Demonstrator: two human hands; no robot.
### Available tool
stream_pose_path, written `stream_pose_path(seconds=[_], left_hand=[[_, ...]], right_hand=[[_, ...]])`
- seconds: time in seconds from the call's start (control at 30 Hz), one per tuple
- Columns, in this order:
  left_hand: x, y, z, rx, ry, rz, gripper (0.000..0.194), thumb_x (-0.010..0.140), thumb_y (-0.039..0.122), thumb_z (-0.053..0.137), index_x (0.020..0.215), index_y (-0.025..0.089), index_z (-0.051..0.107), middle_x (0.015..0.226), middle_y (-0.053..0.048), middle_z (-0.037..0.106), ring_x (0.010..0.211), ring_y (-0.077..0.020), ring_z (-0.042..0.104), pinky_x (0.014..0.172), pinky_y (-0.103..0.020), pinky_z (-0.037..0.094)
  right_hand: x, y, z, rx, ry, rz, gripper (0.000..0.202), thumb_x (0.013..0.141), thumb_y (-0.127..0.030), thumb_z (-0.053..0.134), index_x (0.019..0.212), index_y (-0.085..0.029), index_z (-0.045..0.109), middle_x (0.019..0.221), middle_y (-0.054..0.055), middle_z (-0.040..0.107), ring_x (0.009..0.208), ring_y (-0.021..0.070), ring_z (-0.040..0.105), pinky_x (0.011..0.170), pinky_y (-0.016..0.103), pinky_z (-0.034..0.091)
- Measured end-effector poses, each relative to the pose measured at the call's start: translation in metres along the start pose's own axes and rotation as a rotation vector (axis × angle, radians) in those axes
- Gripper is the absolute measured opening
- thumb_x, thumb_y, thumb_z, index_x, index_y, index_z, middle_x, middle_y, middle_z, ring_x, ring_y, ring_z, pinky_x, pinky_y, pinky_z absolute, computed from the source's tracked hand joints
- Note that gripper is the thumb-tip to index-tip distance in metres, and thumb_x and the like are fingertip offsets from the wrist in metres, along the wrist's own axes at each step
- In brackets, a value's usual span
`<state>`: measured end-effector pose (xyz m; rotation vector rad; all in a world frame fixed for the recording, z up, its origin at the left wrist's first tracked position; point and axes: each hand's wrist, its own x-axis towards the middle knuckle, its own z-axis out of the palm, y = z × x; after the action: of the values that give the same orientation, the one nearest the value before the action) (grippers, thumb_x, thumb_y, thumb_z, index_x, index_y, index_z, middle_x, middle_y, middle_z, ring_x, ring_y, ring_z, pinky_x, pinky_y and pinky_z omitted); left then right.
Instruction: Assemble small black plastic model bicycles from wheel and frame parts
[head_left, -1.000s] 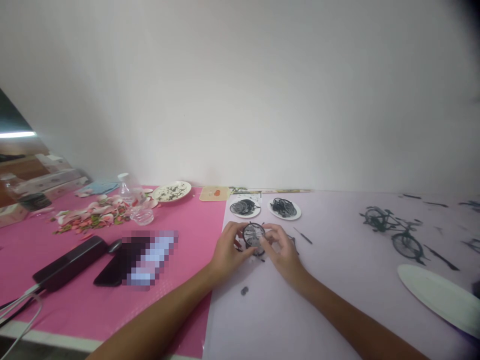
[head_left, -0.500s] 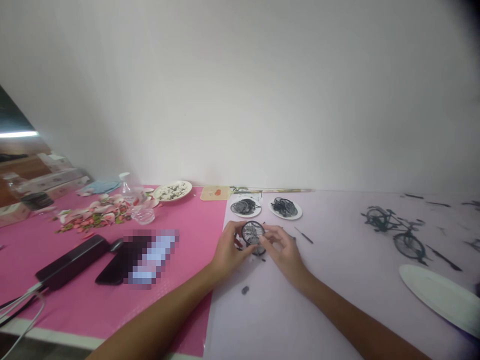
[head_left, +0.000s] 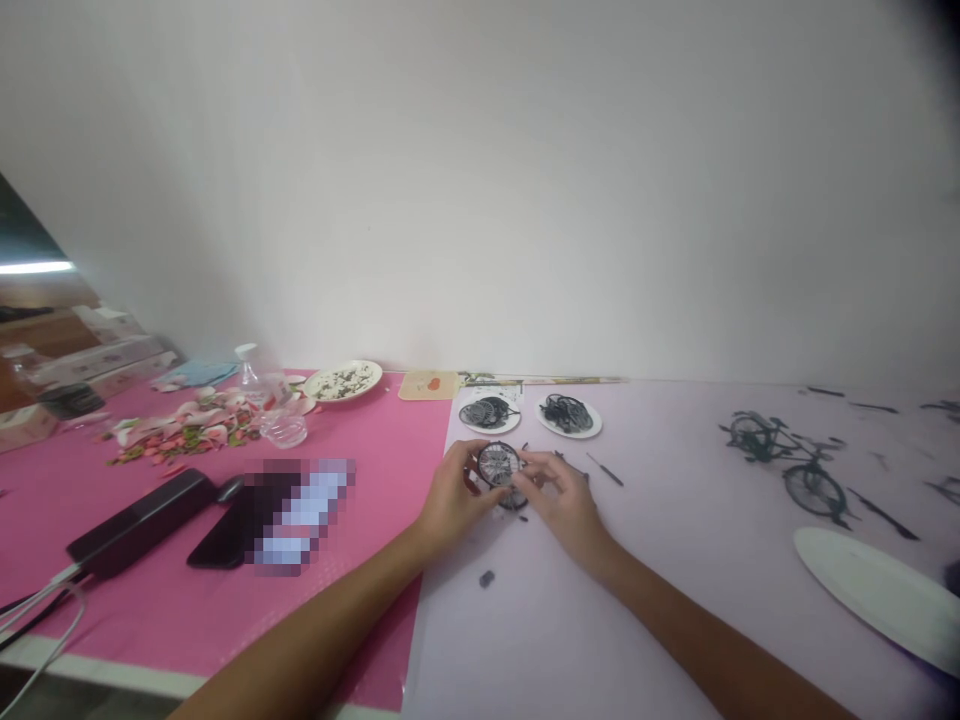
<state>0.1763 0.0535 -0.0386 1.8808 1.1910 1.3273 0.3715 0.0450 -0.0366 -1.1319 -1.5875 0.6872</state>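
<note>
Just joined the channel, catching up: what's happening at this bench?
Both hands, left and right, hold a small black spoked wheel between their fingers, above the pale table half. Beyond them are two white plates of black parts, with a thin tool lying to the right. Farther right lies a small dark model bicycle with both wheels on. Whether the held wheel is attached to anything is hard to tell.

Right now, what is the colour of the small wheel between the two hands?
Black, seen best in the head view.
</note>
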Motion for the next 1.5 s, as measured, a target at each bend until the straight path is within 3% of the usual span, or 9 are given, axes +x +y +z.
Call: stream_pose_path(seconds=[0.17,0.33,0.43,0.53,0.7,0.83,1.0,1.3,1.5], left_hand=[[0.001,0.001,-0.001,0.128,-0.089,0.006,0.063,0.08,0.04,0.081,0.135,0.022,0.056,0.114,-0.008,0.067,0.076,-0.016,0.062,0.065,-0.029,0.053],[0.005,0.002,-0.009,0.218,-0.066,0.004,0.07,0.081,0.05,0.078,0.141,0.023,0.053,0.116,-0.008,0.068,0.067,-0.0143,0.061,0.069,-0.033,0.054],[0.007,0.002,-0.011,0.227,-0.042,-0.002,0.072,0.082,0.051,0.077,0.143,0.022,0.051,0.115,-0.008,0.068,0.068,-0.0149,0.062,0.072,-0.033,0.055],[0.008,0.001,-0.01,0.2,-0.01,-0.028,0.069,0.083,0.05,0.076,0.141,0.023,0.053,0.115,-0.007,0.068,0.072,-0.0157,0.063,0.072,-0.032,0.055],[0.012,0.002,-0.008,0.108,0.039,-0.081,0.067,0.085,0.056,0.073,0.138,0.02,0.056,0.112,-0.007,0.067,0.074,-0.0156,0.064,0.068,-0.029,0.054],[0.013,0.001,-0.01,0.118,0.07,-0.098,0.063,0.085,0.056,0.072,0.136,0.021,0.058,0.105,-0.006,0.068,0.071,-0.0155,0.062,0.067,-0.029,0.053],[0.014,-0.001,-0.011,0.165,0.138,-0.113,0.062,0.084,0.058,0.072,0.132,0.019,0.061,0.098,-0.006,0.068,0.067,-0.0157,0.059,0.066,-0.031,0.051],[0.012,-0.007,-0.002,0.008,0.127,-0.214,0.065,0.086,0.061,0.069,0.134,0.018,0.058,0.098,-0.005,0.066,0.068,-0.014,0.057,0.063,-0.027,0.049],[0.009,-0.01,0.004,-0.057,0.125,-0.235,0.065,0.09,0.061,0.064,0.139,0.018,0.054,0.096,-0.004,0.064,0.069,-0.0139,0.057,0.063,-0.026,0.048]], right_hand=[[-0.002,0.001,-0.001,-0.094,-0.074,-0.05,0.033,0.094,-0.038,0.066,0.124,-0.023,0.066,0.092,0.004,0.074,0.093,0.0235,0.069,0.089,0.039,0.053],[0.004,0.004,-0.01,-0.254,-0.08,-0.191,0.029,0.101,-0.037,0.054,0.128,-0.026,0.062,0.118,0.009,0.07,0.116,0.0263,0.062,0.102,0.044,0.049],[0.007,0.015,-0.012,-0.437,-0.092,-0.28,0.032,0.1,-0.035,0.056,0.129,-0.025,0.061,0.133,0.011,0.065,0.131,0.0306,0.052,0.112,0.051,0.042],[0.009,0.026,-0.012,-0.606,-0.176,-0.272,0.045,0.098,-0.04,0.058,0.14,-0.025,0.055,0.149,0.01,0.055,0.146,0.0339,0.037,0.118,0.057,0.035],[0.01,0.029,-0.012,-0.714,-0.304,-0.275,0.05,0.103,-0.051,0.048,0.145,-0.025,0.053,0.157,0.009,0.049,0.156,0.0337,0.021,0.122,0.058,0.028],[0.012,0.03,-0.011,-0.755,-0.307,-0.319,0.041,0.104,-0.049,0.047,0.131,-0.025,0.065,0.153,0.009,0.053,0.155,0.0349,0.023,0.124,0.061,0.021],[0.013,0.034,-0.011,-0.78,-0.257,-0.319,0.034,0.102,-0.045,0.051,0.123,-0.025,0.069,0.137,0.01,0.065,0.149,0.0351,0.035,0.123,0.063,0.022],[0.014,0.029,-0.011,-0.727,-0.325,-0.303,0.046,0.105,-0.049,0.045,0.135,-0.021,0.063,0.157,0.013,0.048,0.157,0.032,0.02,0.122,0.056,0.03],[0.015,0.035,-0.01,-0.754,-0.292,-0.342,0.039,0.104,-0.046,0.048,0.13,-0.023,0.067,0.144,0.011,0.06,0.149,0.0354,0.034,0.12,0.059,0.032]])
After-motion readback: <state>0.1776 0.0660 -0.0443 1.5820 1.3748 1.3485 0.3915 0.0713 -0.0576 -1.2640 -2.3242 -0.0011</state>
